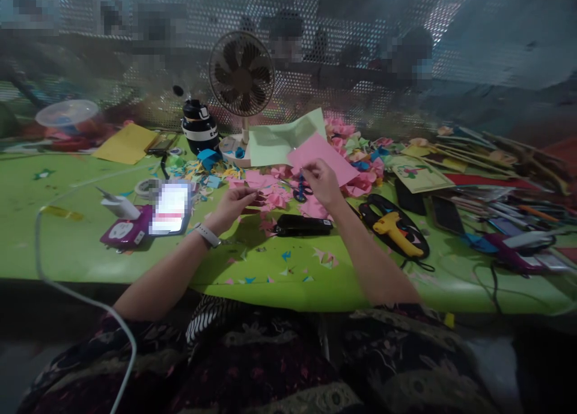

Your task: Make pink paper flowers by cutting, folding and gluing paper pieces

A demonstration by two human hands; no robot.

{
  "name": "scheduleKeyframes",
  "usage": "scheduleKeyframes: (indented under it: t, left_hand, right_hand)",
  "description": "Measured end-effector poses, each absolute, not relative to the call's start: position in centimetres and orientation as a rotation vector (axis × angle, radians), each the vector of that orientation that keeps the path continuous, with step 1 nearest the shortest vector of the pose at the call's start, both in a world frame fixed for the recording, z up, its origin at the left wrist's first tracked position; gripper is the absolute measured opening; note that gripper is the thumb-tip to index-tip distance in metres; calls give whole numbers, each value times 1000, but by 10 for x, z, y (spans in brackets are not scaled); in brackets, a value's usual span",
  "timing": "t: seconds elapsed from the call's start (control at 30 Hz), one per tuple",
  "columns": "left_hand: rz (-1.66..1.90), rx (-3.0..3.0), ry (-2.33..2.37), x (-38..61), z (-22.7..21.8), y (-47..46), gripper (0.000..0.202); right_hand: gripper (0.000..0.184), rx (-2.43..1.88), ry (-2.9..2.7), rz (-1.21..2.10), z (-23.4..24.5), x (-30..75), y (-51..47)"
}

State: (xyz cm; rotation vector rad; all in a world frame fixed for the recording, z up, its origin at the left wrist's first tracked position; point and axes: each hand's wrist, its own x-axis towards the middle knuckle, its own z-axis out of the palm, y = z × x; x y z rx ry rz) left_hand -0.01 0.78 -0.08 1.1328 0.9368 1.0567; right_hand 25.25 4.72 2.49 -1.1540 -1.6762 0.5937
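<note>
My right hand is pinched closed at the near edge of a pink paper sheet, which leans over a pile of paper. Just below those fingertips lie scissors with dark blue handles, partly hidden. To the left, my left hand hovers by pink paper scraps, its thumb and fingertips drawn together; whether a small piece is between them cannot be made out. A light green sheet rests behind the pink one. Between my forearms lies a black stapler.
A fan and a dark bottle stand at the back. Left are a lit phone and a purple glue-gun-like device. Right, a yellow-and-black tool lies near stacked papers. A pale cable crosses the left side.
</note>
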Motion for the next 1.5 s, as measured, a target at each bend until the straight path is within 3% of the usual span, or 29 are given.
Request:
scheduleKeyframes:
  t: [0.23, 0.67, 1.23, 1.5]
  left_hand:
    - [1087, 1111, 910, 0, 2, 7, 20]
    - [1105, 1068, 775, -1, 5, 6, 28]
    - [1157, 1109, 817, 2, 5, 5, 42]
    - [1176, 1146, 962, 3, 8, 2, 46]
  right_hand:
    - [30, -993, -1868, 1008, 32, 218, 14]
    - [26, -1069, -1991, 841, 26, 214, 14]
    - [29, -985, -2019, 952, 29, 214, 11]
    - [21, -976, -2050, 867, 30, 213, 10]
